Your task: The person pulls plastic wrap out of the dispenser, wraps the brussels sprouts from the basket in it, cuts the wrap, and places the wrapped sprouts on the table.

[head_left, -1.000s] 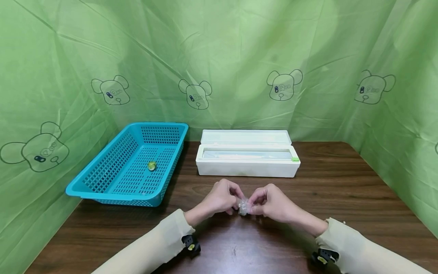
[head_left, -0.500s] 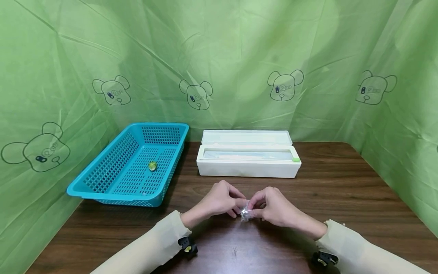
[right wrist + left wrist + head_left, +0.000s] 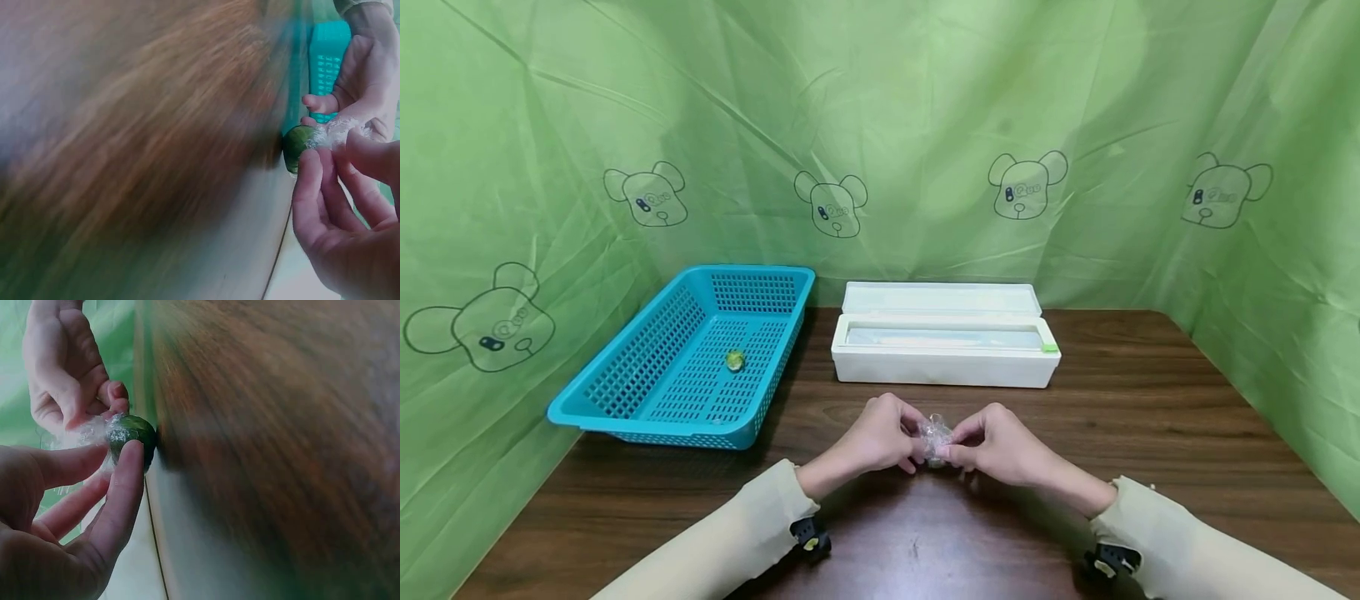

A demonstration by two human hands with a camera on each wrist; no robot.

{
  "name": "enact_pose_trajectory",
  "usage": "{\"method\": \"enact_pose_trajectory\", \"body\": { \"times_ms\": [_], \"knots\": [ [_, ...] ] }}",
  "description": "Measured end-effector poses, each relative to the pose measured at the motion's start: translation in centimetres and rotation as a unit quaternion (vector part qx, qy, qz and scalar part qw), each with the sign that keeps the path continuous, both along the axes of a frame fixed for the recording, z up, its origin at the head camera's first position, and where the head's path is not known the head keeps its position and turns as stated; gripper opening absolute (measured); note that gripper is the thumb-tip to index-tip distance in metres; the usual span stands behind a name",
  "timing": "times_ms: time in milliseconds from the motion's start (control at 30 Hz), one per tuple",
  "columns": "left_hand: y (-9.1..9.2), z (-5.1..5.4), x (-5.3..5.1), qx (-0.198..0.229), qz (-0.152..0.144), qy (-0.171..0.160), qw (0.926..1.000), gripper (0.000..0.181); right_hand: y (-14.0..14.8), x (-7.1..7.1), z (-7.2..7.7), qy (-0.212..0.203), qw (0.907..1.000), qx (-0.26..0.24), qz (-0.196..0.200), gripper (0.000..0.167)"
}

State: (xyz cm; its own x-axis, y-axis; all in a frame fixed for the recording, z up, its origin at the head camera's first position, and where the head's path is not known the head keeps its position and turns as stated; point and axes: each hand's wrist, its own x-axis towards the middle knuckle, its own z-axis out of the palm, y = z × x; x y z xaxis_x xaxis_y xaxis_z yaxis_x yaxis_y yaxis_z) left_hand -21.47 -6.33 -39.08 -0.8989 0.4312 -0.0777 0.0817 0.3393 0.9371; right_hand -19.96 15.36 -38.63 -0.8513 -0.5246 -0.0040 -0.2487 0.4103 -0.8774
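A small round green vegetable (image 3: 140, 432), apparently a Brussels sprout, is bundled in crinkled cling film (image 3: 936, 433) low over the wooden table. My left hand (image 3: 882, 435) holds it from the left, one fingertip on the green side and other fingers at the film. From the right, my right hand (image 3: 1002, 445) pinches the gathered film between thumb and fingers. In the right wrist view, the sprout's dark green side (image 3: 295, 149) stays bare to the eye while bunched film (image 3: 340, 132) stands between the hands. The sprout's underside seems to touch or nearly touch the tabletop.
At the left stands a blue perforated basket (image 3: 647, 430) with one small green sprout (image 3: 735, 360) in it. Behind the hands sits a long white cling film box (image 3: 946, 369), its lid (image 3: 940, 297) raised. Green cloth (image 3: 925, 100) hangs around the table (image 3: 1150, 417).
Both hands keep working at the film. The bundle dipped toward me half a second ago and has come back up, with the film bunch now showing above the fingertips.
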Motion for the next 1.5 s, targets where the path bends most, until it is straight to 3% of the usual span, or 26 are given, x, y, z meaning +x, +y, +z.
{"method": "enact_pose_trajectory", "body": {
  "times_ms": [233,367,467,567,633,700,800,900,1133,1233,1333,1433,1500],
  "knots": [
    [0.1,-0.2,0.3,0.0,0.009,0.0,1.0,0.012,-0.3,-0.2,0.2,-0.083,0.9953,-0.002,-0.051,0.019],
    [0.0,0.0,0.5,0.008,0.008,-0.019,0.9998,0.009,-0.6,-0.2,0.3,-0.124,0.989,-0.001,-0.08,0.019],
    [-0.4,0.5,0.6,0.002,-0.001,-0.024,0.9997,0.027,-0.9,-0.3,0.4,-0.137,0.9865,0.002,-0.091,0.019],
    [-0.8,1.4,1.0,-0.058,-0.001,0.055,0.9968,0.042,-0.9,-0.3,0.4,-0.141,0.9852,0.004,-0.097,0.02],
    [-0.8,2.0,1.4,-0.103,0.008,0.123,0.987,0.041,-1.0,-0.3,0.4,-0.14,0.9853,0.005,-0.097,0.021],
    [-0.6,2.3,1.9,-0.141,0.014,0.193,0.971,0.032,-1.0,-0.3,0.5,-0.142,0.9849,0.004,-0.099,0.019],
    [-0.2,2.3,2.1,-0.151,0.006,0.234,0.9604,0.023,-1.0,-0.4,0.7,-0.149,0.9833,-0.004,-0.105,0.014],
    [-0.1,1.9,1.8,-0.155,0.006,0.249,0.9559,0.02,-1.1,-0.5,0.9,-0.16,0.9805,-0.015,-0.114,0.009],
    [-0.3,0.7,1.4,-0.159,0.007,0.218,0.963,0.011,-1.2,-0.3,0.8,-0.184,0.9751,-0.03,-0.121,0.017],
    [-0.2,0.5,1.4,-0.154,0.001,0.21,0.9654,0.012,-1.1,-0.1,0.9,-0.124,0.9836,-0.003,-0.131,0.022],
    [-0.1,0.4,1.3,-0.148,-0.01,0.211,0.9662,0.014,-0.9,0.0,1.0,0.002,0.9921,0.041,-0.119,0.026],
    [0.0,0.5,1.1,-0.148,-0.019,0.22,0.964,0.014,-0.7,0.1,0.9,0.126,0.9853,0.073,-0.089,0.023],
    [0.0,0.5,1.1,-0.147,-0.02,0.225,0.963,0.017,-0.7,0.1,0.7,0.165,0.9808,0.075,-0.072,0.019]
  ]
}}
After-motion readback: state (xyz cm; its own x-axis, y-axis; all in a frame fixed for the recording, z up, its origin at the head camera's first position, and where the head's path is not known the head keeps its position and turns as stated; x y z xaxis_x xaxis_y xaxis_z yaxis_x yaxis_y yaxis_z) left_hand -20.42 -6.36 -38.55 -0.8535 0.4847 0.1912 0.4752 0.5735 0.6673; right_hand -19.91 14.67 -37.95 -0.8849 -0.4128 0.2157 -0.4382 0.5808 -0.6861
